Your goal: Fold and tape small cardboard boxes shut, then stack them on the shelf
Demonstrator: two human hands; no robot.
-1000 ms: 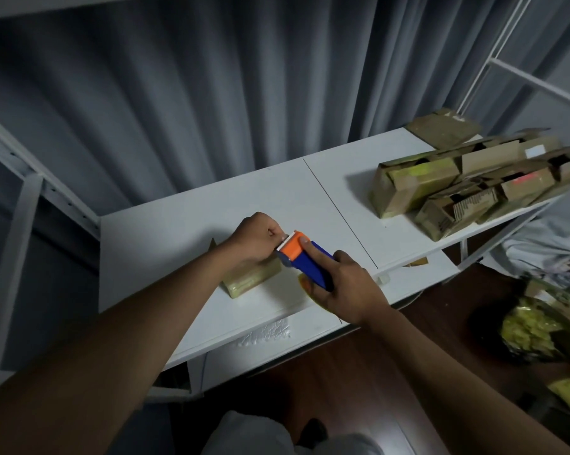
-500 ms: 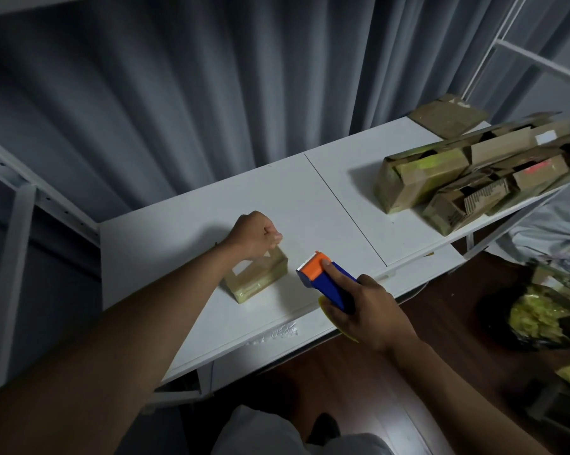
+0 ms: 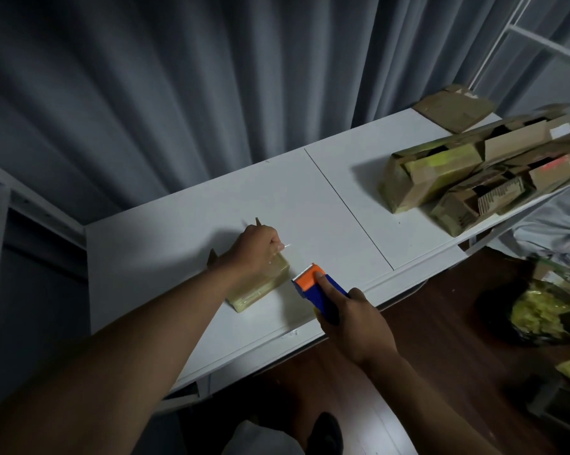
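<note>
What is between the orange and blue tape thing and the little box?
Nothing: in the head view, only a bare strip of white table separates the tape dispenser from the small box.

Single head-worn wide-angle view, looking forward and steeply down from above. White table crossing the frame's middle at arm's reach, grey curtain filling the upper half, dark floor at lower right (straight lines bowed near the edges). No second view to overlap.

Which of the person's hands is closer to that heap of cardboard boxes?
Right. The right hand is nearer the heap of boxes; the left hand is farther left.
</note>
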